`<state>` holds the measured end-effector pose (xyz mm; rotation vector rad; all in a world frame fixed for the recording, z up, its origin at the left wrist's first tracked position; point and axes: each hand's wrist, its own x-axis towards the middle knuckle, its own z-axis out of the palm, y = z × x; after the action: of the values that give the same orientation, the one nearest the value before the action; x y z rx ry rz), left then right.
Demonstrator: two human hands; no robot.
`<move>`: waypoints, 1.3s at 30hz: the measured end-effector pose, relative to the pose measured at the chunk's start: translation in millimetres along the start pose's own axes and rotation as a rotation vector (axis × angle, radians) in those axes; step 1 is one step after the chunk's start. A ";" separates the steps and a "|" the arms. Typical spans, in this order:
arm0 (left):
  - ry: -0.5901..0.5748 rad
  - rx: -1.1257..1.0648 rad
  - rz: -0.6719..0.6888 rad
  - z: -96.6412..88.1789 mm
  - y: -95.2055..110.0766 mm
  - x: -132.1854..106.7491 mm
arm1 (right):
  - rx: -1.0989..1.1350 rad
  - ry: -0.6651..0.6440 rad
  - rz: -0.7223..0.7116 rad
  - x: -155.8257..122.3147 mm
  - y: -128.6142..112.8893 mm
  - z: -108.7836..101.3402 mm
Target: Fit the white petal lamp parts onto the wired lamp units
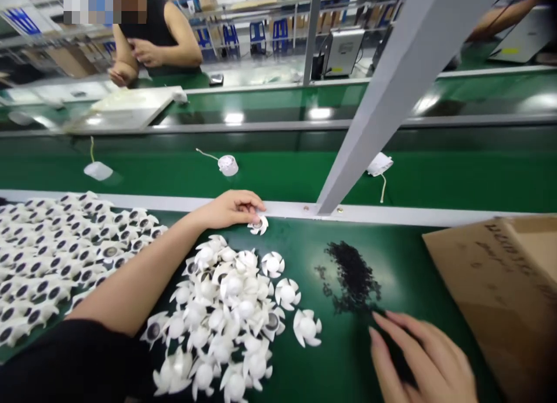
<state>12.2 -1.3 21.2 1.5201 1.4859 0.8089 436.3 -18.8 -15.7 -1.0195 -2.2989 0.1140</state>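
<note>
My left hand (pixel 230 209) reaches across to the table's far edge, its fingers closed on a small white fan wheel (pixel 260 225). My right hand (pixel 424 356) is low on the right, fingers stretched forward and thumb apart, with no object visible in it. Its fingertips are at the near end of a heap of tiny black parts (pixel 351 272). Between the hands lies a pile of white fan wheels (pixel 226 310) with curved blades. Three single wheels, one of them a nearer fan wheel (pixel 307 327), lie along the pile's right side.
Rows of fan wheels (pixel 47 258) with dark centres cover the left. An open cardboard box (pixel 483 281) stands right. A slanted grey post (pixel 383 95) rises from the edge. Beyond, a green conveyor (pixel 278 182) carries white corded parts (pixel 228 165). Another person (pixel 156 37) works opposite.
</note>
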 end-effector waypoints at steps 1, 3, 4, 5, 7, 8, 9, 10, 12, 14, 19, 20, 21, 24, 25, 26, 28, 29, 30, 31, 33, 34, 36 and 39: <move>-0.002 -0.011 0.002 0.2 -1.5 -0.2 | 0.009 -0.076 -0.024 14.9 -8.8 -0.1; -0.005 -0.038 0.013 0.3 -4.8 -1.2 | -0.015 -0.205 -0.066 38.9 -23.3 4.1; -0.008 -0.050 0.022 0.3 -6.5 -1.9 | -0.043 -0.249 -0.085 47.3 -28.6 7.6; -0.012 -0.059 0.032 0.3 -8.2 -2.6 | -0.072 -0.282 -0.117 53.4 -32.4 11.2; -0.023 -0.081 0.050 0.2 -11.4 -3.5 | -0.127 -0.322 -0.192 60.2 -35.8 17.7; -0.027 -0.093 0.063 0.0 -12.9 -3.5 | -0.150 -0.337 -0.228 62.0 -35.8 20.0; -0.029 -0.103 0.078 -0.3 -14.3 -3.3 | -0.173 -0.349 -0.260 63.5 -35.3 21.6; -0.029 -0.110 0.095 -0.6 -15.5 -3.0 | -0.196 -0.359 -0.285 64.9 -34.4 22.5; -0.026 -0.123 0.124 -1.6 -17.2 -2.5 | -0.237 -0.386 -0.321 67.7 -32.8 22.8; -0.023 -0.130 0.139 -2.6 -17.7 -2.5 | -0.259 -0.420 -0.345 70.3 -32.0 22.2; 0.007 -0.070 0.172 -2.3 -16.0 -5.7 | -0.270 -0.410 -0.407 71.3 -33.1 21.3; 0.018 -0.041 0.186 -1.9 -15.7 -6.4 | -0.275 -0.397 -0.412 70.7 -33.9 21.1; 0.026 -0.010 0.201 -1.4 -15.4 -7.0 | -0.282 -0.388 -0.413 70.0 -34.9 20.9; 0.035 0.057 0.233 -1.1 -14.6 -8.6 | -0.327 -0.378 -0.410 68.4 -40.0 20.2; 0.035 0.069 0.236 -1.3 -14.2 -9.2 | -0.353 -0.381 -0.406 68.1 -42.2 20.1; 0.034 0.078 0.238 -1.6 -13.6 -9.9 | -0.382 -0.386 -0.399 68.1 -44.5 20.2; 0.029 0.092 0.235 -2.2 -12.2 -11.5 | -0.435 -0.392 -0.377 68.6 -49.0 21.1; 0.027 0.097 0.230 -2.3 -11.6 -12.3 | -0.451 -0.393 -0.365 69.2 -50.7 22.0; 0.025 0.098 0.223 -2.4 -11.1 -12.8 | -0.458 -0.392 -0.353 69.9 -51.8 23.0; 0.022 0.095 0.216 -2.5 -10.7 -13.2 | -0.457 -0.393 -0.341 70.7 -52.1 24.2; 0.004 0.088 0.204 -2.9 -10.7 -13.2 | -0.425 -0.404 -0.313 72.2 -49.9 26.5; -0.009 0.087 0.202 -3.5 -11.0 -12.9 | -0.400 -0.417 -0.294 72.8 -47.6 27.4; -0.036 0.094 0.205 -5.5 -12.4 -11.8 | -0.356 -0.439 -0.252 73.7 -42.2 28.1; -0.074 0.109 0.233 -9.4 -15.0 -9.9 | -0.309 -0.471 -0.201 77.0 -37.3 25.4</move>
<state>-3.8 -10.8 13.0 1.8102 1.3334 0.8069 358.3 12.9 14.0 -0.9795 -2.9045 -0.0984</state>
